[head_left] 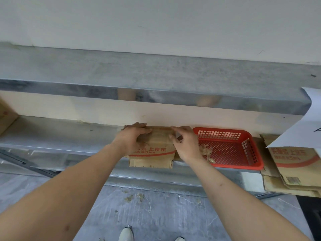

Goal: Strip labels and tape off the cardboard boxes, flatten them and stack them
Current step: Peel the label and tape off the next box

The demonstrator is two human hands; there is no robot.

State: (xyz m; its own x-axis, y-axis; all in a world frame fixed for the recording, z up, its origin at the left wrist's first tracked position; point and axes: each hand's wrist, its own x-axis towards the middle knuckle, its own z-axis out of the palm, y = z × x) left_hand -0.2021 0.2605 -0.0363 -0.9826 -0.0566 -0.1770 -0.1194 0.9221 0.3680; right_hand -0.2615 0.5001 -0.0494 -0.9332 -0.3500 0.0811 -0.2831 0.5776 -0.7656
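Both hands work one cardboard box (152,146) on the steel counter (52,134), just left of the red basket (229,150). Left hand (132,138) grips its top left corner; right hand (185,143) pinches at its top right edge. Flattened boxes (293,169) lie right of the basket.

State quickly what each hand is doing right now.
Left hand: fingers curled over the cardboard box, holding it.
Right hand: fingers pinching the box's top edge.
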